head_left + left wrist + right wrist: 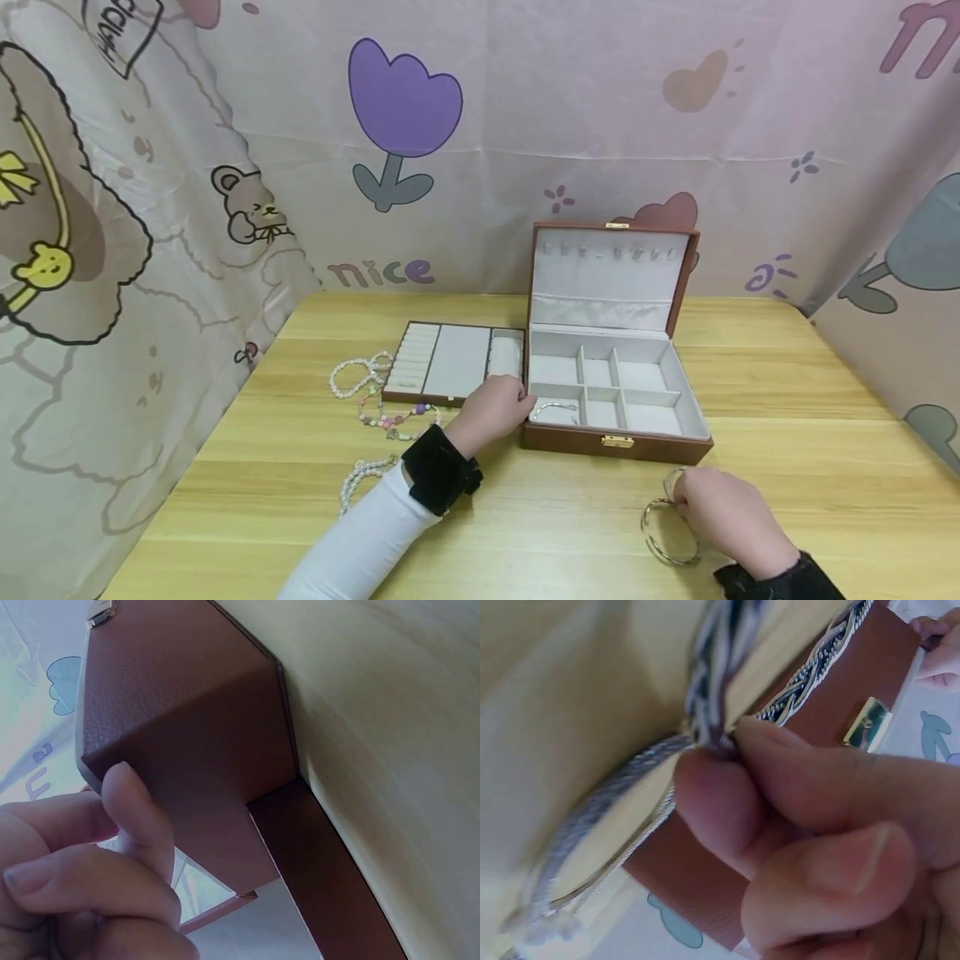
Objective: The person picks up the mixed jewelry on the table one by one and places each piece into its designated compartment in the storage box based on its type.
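My left hand [495, 408] is at the left front corner of the open brown jewelry box [570, 443]. In the left wrist view its thumb and index finger pinch the box's upper edge. Over the wood to the right, my right hand [727, 512] pinches a braided metal bangle [806, 686] between thumb and index finger. A second bangle loop [607, 802] runs up to the same fingertips; whether it is gripped too, I cannot tell. A silvery bracelet [555, 407] lies in the box's front left compartment.
Left of the box lies a shallow tray [459, 367] with ring rolls and flat sections. Beside it on the wooden table [525, 533] are a white beaded bracelet [347, 379], a colorful beaded strand [390, 425] and a pearly bracelet [352, 483]. The lid [611, 275] stands upright.
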Available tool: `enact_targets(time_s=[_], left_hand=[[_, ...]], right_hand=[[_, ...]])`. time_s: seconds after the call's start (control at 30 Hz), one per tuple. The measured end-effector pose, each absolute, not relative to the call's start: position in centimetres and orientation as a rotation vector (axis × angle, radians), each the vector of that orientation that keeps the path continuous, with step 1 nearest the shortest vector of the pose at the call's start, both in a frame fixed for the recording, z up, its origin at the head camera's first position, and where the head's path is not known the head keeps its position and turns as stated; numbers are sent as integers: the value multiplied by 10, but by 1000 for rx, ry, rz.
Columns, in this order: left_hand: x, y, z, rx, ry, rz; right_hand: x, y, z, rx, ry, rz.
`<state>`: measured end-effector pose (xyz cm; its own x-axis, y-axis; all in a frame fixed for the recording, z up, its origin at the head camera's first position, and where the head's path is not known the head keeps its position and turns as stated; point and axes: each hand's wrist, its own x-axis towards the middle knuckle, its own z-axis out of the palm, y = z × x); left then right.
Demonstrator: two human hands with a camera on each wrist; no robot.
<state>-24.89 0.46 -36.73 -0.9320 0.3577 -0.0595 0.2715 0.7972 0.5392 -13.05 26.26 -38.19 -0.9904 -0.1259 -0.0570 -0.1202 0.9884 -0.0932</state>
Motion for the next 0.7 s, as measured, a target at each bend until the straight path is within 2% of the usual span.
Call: enact_targets(time_s=[0.33, 0.7], left_hand=[[-249, 4, -368, 515, 2849, 805], [-236, 12, -357, 650, 2907, 855]], right_hand=[[-146, 245, -356, -310, 3055, -266], [-182, 217, -324, -628, 3087, -408]])
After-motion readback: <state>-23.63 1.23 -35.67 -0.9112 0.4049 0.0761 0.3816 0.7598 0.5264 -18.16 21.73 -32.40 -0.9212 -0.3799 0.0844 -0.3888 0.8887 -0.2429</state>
